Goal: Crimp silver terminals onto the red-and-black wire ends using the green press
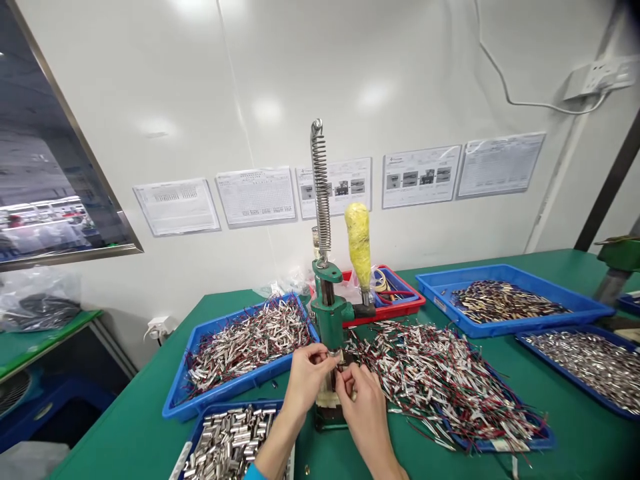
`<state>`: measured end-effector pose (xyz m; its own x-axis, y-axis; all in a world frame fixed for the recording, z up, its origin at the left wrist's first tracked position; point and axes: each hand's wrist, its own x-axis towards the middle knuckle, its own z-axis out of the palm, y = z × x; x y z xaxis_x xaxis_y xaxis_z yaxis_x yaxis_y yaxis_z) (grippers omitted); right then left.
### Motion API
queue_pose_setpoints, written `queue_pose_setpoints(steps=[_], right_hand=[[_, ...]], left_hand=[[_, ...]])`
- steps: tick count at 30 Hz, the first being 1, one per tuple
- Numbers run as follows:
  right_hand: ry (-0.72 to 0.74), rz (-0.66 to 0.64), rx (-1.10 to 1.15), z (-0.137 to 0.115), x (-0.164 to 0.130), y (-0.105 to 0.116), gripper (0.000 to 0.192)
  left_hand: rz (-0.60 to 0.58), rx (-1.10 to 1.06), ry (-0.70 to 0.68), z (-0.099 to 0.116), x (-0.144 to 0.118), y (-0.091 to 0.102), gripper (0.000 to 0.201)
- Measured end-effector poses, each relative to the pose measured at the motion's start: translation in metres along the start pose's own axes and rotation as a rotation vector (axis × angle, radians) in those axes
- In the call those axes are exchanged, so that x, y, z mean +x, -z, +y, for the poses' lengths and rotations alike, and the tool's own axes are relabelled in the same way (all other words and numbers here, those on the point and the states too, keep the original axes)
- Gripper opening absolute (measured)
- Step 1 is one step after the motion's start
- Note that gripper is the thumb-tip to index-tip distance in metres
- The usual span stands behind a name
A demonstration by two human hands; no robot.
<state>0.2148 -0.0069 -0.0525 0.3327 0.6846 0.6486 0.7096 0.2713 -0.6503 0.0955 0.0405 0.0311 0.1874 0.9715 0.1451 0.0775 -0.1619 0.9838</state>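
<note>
A green hand press [330,320] with a tall coil spring [321,193] and a yellow-wrapped lever handle [358,243] stands in the middle of the table. At the foot of its ram, my left hand [310,373] is closed in a pinch, thumb and forefinger together. Close beside it on the right, my right hand [364,400] also pinches with bent fingers. Whatever small piece lies between the fingertips is too small and covered to make out. The press base [327,417] shows below the hands.
Left stand a blue tray of wired white pieces [250,343] and a tray of metal sleeves [230,437]. To the right spreads a heap of wired pieces [440,380]. Further right are blue trays of small parts [510,300] and metal pieces [590,363]. A red bin [407,307] sits behind.
</note>
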Motion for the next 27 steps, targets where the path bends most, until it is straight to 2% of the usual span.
queue_pose_setpoints(steps=[6, 16, 21, 24, 27], right_hand=[[-0.004, -0.006, 0.022, -0.001, 0.0, 0.002, 0.03], [-0.015, 0.008, 0.032, -0.001, -0.001, 0.0, 0.031], [-0.014, -0.008, 0.024, -0.003, 0.002, 0.006, 0.031], [-0.008, -0.066, 0.049, -0.004, 0.006, 0.013, 0.029], [-0.052, -0.128, 0.136, -0.007, 0.007, 0.021, 0.025]], left_hand=[[0.028, -0.023, 0.019, -0.005, -0.002, -0.006, 0.042], [-0.091, 0.016, -0.005, 0.0, 0.0, 0.004, 0.039], [-0.037, -0.01, -0.002, 0.0, 0.001, -0.004, 0.048], [-0.003, -0.004, -0.003, -0.001, 0.0, -0.007, 0.06], [0.007, -0.005, 0.001, -0.001, 0.0, -0.009, 0.062]])
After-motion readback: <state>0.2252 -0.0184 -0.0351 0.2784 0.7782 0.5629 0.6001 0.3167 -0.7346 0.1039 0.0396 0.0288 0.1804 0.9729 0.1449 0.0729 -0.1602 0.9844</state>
